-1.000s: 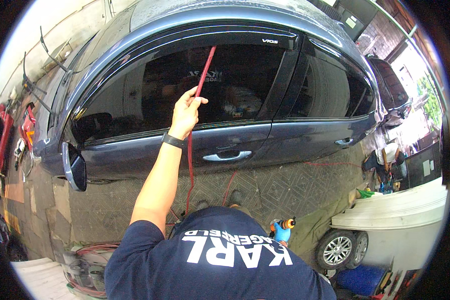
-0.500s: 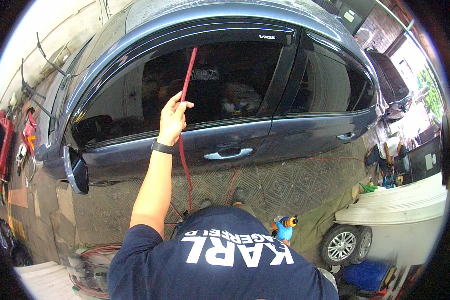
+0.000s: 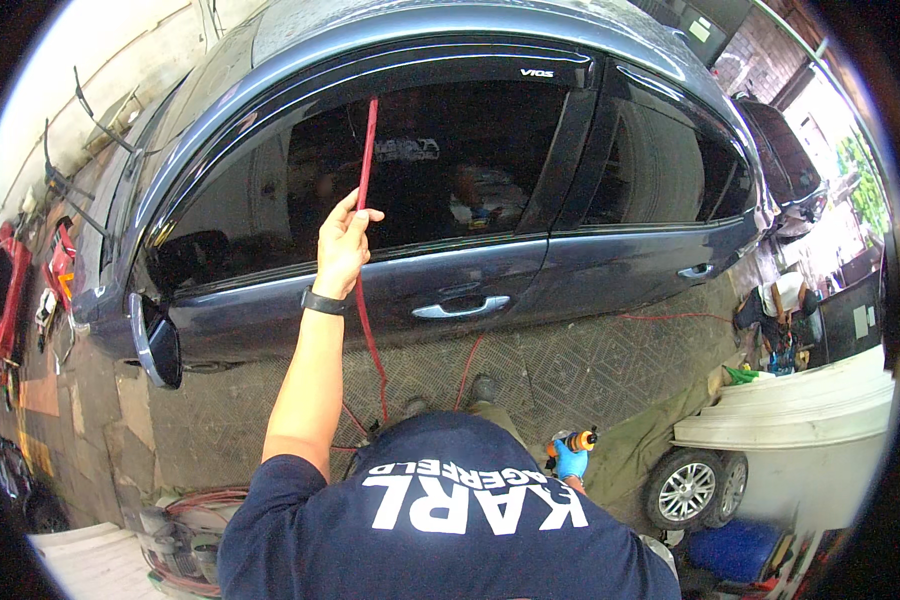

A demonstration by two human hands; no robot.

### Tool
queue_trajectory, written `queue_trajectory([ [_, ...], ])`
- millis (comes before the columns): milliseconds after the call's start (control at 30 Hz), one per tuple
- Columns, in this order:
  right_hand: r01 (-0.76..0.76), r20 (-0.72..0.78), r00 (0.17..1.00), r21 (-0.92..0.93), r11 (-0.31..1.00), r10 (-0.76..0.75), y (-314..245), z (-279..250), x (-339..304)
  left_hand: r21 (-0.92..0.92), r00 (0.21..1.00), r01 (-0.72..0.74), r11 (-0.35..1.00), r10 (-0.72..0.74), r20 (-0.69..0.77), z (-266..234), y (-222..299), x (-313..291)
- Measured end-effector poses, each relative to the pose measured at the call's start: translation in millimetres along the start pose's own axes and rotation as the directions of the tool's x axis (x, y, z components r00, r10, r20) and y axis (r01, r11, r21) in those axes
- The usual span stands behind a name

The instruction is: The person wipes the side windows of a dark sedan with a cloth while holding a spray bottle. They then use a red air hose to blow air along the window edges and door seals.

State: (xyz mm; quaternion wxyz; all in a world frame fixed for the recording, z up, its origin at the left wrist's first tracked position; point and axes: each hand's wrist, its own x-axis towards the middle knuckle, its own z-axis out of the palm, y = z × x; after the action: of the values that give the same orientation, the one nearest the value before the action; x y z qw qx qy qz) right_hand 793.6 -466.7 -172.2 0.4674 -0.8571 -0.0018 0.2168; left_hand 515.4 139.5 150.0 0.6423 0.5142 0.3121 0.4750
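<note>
My left hand (image 3: 344, 250), bare with a black wristband, is raised in front of the car's front side window (image 3: 460, 165). Its fingers are pinched around a long red hose (image 3: 367, 150). One end of the hose stands up above my hand, and the rest hangs down past the door to the floor. Low at my right side, my right hand (image 3: 570, 459) wears a blue glove. It grips an orange-and-black power tool (image 3: 577, 441), whose lower part is partly hidden by my hand and body. The dark blue car (image 3: 500, 270) stands close in front of me.
Red hose lengths run over the patterned floor (image 3: 610, 360) by my feet. A door mirror (image 3: 157, 340) sticks out at left. Wheels (image 3: 686, 490), a blue drum-like object (image 3: 735, 550) and a pale panel (image 3: 790, 405) stand at right. Another person (image 3: 778, 310) is bent over farther right.
The red hose's upper end has shifted slightly left across the window. My left hand has moved little. My right hand still holds the tool, which has turned slightly.
</note>
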Motion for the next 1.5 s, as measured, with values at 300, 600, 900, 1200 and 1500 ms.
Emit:
queue_trajectory([
  [300,0.031,-0.082,0.996,-0.020,0.999,-0.032,-2.4,-19.6,-6.8,0.060,0.995,0.043,0.997,-0.048,0.084,54.3,-7.3,21.7],
  [600,-0.036,-0.075,0.996,0.117,0.992,0.045,9.5,-37.9,22.6,0.087,0.999,0.004,0.996,-0.008,0.044,105.4,-29.0,22.9],
  [900,-0.092,-0.129,0.988,-0.017,0.996,0.089,-18.3,-37.3,98.1,0.162,0.993,0.017,0.987,-0.035,0.109,177.8,-34.9,41.1],
  [1200,-0.137,-0.067,0.990,-0.224,0.965,0.125,-69.9,-66.4,110.9,0.462,0.995,-0.103,0.881,0.099,0.033,226.3,-54.4,43.6],
  [1500,-0.242,-0.158,0.966,-0.257,0.936,0.206,-39.8,-82.8,118.7,0.311,0.973,-0.108,0.944,0.037,0.227,229.7,-59.0,69.3],
])
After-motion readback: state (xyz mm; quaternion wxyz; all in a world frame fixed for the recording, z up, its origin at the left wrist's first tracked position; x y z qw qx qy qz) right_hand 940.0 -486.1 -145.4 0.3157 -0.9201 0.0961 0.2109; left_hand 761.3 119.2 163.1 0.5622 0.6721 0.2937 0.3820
